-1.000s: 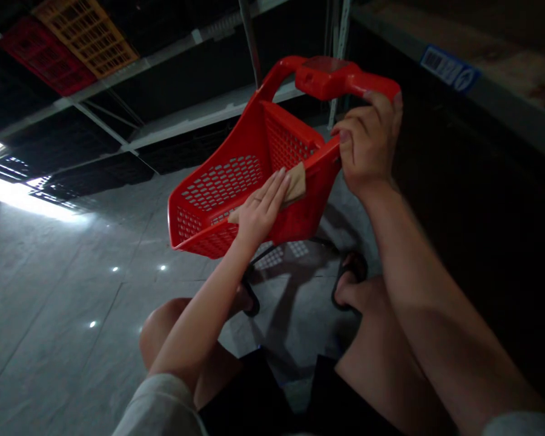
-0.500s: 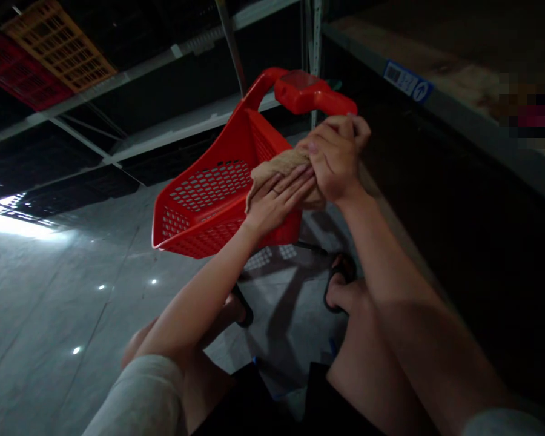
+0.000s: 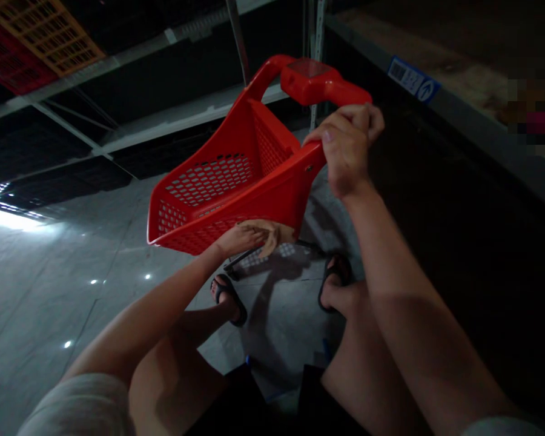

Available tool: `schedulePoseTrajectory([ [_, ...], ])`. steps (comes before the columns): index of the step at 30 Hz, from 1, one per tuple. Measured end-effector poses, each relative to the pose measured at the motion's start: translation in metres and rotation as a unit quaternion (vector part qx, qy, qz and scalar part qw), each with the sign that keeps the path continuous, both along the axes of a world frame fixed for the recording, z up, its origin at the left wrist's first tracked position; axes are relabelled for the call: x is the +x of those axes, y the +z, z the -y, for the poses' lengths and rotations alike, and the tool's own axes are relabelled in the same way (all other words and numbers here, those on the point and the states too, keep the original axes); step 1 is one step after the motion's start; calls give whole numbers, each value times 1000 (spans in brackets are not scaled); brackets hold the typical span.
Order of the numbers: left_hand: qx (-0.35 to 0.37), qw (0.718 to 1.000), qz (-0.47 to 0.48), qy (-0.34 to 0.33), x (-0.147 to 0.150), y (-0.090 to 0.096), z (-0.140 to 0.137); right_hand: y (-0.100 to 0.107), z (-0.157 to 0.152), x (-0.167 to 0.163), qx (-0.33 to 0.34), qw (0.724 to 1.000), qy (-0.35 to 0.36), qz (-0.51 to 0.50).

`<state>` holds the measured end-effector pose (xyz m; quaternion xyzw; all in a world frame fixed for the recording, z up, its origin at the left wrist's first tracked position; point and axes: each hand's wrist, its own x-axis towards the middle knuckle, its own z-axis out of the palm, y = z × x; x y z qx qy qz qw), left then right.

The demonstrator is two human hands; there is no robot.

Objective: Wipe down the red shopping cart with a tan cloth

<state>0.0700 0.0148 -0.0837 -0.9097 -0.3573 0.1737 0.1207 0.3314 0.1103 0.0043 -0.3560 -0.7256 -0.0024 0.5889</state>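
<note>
A red plastic shopping cart (image 3: 272,194) with perforated basket walls stands in front of me, tilted in the view. My right hand (image 3: 347,145) is wrapped round the near corner of its red handle (image 3: 352,95). Low on the near side of the basket, my left hand (image 3: 240,239) holds a tan cloth (image 3: 275,235) against the plastic. Its fingers are partly covered by folds of the cloth, and one end hangs loose below.
Metal shelving (image 3: 200,121) runs behind the cart, with a yellow crate (image 3: 59,36) and a red crate (image 3: 16,57) at upper left. A shelf edge with a blue label (image 3: 412,79) borders the right. My sandalled feet (image 3: 227,300) are close to the cart on the grey floor.
My left hand has moved down and left with the cloth, from the basket's upper rim near the handle to its lower side. My right hand stays on the handle corner.
</note>
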Motion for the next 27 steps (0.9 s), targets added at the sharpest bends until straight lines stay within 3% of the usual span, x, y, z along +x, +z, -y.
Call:
schedulePoseTrajectory([
  [4, 57, 997, 51, -25, 9, 17, -17, -3, -5, 1, 4, 1000, -7, -12],
  [6, 67, 994, 76, -41, 11, 15, -17, -3, -6, 3, 11, 1000, -7, -22],
  [9, -4, 996, 69, -53, -1, -5, -4, -2, -3, 8, 5, 1000, -10, -7],
  [13, -101, 993, 46, -42, -43, -26, 24, -1, -1, 14, -25, 998, -29, 48],
  [15, -111, 992, 53, -29, -69, -18, 36, -1, -4, 18, -36, 996, -36, 68],
  [19, -49, 993, 95, 49, -94, 29, 44, -1, -14, 19, -54, 990, -63, 118],
  [23, 57, 989, 127, 41, -54, 60, 27, -4, -10, -5, -48, 989, -68, 126],
  [27, 81, 986, 144, 21, -20, 53, 12, -16, 7, -47, -34, 967, 38, 249],
])
